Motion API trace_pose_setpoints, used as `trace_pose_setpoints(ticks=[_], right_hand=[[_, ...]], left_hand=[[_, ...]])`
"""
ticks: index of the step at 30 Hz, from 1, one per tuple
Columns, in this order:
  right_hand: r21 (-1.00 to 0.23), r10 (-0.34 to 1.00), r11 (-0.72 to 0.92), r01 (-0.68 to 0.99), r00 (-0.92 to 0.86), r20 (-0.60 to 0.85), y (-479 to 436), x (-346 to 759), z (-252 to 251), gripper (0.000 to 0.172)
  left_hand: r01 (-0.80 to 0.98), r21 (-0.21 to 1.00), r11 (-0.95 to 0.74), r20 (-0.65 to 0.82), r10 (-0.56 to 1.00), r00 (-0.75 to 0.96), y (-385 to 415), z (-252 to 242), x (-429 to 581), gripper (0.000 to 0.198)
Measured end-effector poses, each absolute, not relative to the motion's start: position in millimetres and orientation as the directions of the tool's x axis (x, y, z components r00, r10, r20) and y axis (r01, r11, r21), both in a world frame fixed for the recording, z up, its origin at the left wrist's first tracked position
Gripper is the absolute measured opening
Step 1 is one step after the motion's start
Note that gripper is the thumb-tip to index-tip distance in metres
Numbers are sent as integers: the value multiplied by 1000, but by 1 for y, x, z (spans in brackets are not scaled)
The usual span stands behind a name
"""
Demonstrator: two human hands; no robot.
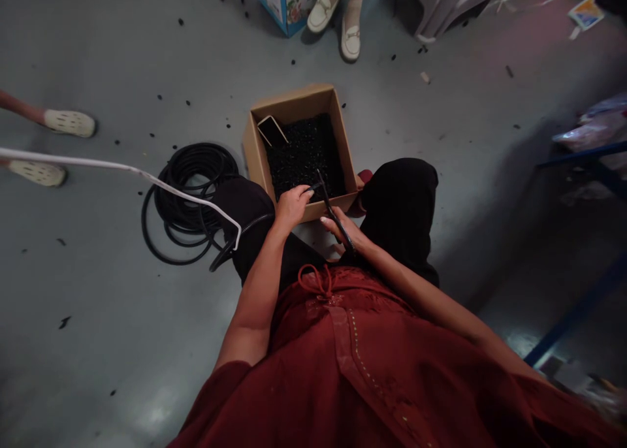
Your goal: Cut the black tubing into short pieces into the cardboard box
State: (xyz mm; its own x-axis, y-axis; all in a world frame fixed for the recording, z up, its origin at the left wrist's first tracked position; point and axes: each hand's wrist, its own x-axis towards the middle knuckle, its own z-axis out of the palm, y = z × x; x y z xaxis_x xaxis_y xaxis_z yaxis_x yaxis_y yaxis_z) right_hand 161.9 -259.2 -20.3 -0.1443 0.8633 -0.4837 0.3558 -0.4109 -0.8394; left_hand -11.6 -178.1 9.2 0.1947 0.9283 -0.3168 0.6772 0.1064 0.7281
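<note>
My right hand (349, 228) is wrapped round dark scissors (329, 203), whose blades point up over the near edge of a cardboard box (255, 164). My left hand (292, 205) pinches a thin black strip or tube (313, 187), its end close to the blades. Whether the blades touch it I cannot tell. Many small black pieces (306, 151) fill the bottom of the box, which stands on the floor between my knees. A black tube coil (196, 167) lies left of my knee. One ribbed black length (257, 222) crosses my thigh towards my left wrist.
A white cord or rod (122, 167) reaches in from the left to my knee. Two people's shoes (71, 123) show left and at the top, near a blue box (277, 4) and plastic stool (434, 4). Black scraps dot the floor. A blue frame (582, 154) stands right.
</note>
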Motion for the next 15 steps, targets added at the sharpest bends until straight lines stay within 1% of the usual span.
trace_pose_setpoints(ticks=[15], right_hand=[[-854, 858, -404, 327, -187, -478, -256, 163, -21, 57]], left_hand=[[689, 718, 101, -344, 911, 225, -179, 8, -11, 34]])
